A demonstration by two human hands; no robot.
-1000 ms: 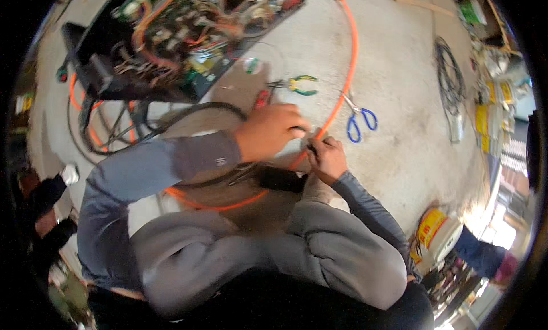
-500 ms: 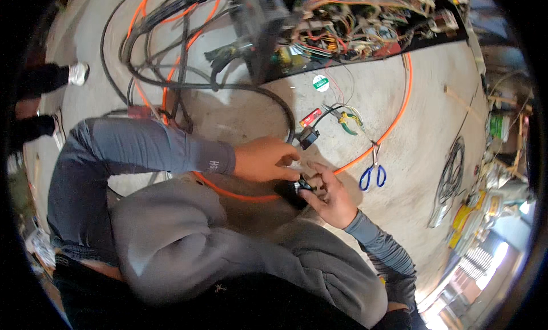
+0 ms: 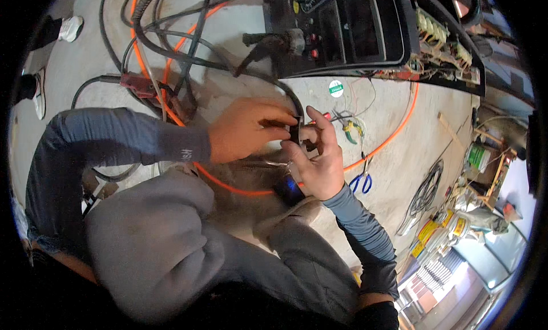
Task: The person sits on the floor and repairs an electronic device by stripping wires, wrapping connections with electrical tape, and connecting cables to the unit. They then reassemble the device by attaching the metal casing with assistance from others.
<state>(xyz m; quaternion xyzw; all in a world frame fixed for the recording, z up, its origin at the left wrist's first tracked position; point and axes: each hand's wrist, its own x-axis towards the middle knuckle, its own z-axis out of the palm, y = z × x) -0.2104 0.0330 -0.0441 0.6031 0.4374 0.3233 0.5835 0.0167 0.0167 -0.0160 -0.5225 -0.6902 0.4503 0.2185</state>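
Observation:
My left hand (image 3: pixel 248 130) comes in from the left, its thumb and fingers pinched on a small black block-like piece (image 3: pixel 295 133). From the other side my right hand (image 3: pixel 319 161) reaches it, thumb and bent fingers closing on the same piece with the index finger raised. The fingers hide much of the piece, so its exact kind is unclear. A thick black cable (image 3: pixel 292 96) runs down close to it. Below the hands, near my shoe, a dark object with a blue glow (image 3: pixel 289 188) rests on the floor.
Yellow-green-handled pliers (image 3: pixel 351 131) and blue-handled scissors (image 3: pixel 362 184) lie to the right, near an orange hose (image 3: pixel 394 137). An opened black machine (image 3: pixel 357 30) with exposed wiring stands ahead. Tangled cables and a red clamp (image 3: pixel 138 85) are at left; another person's shoes (image 3: pixel 71 28) stand beyond.
Both hands have moved up and slightly left, away from the dark object by my shoe, to the black piece near the cable. The view has shifted, showing more of the machine's casing.

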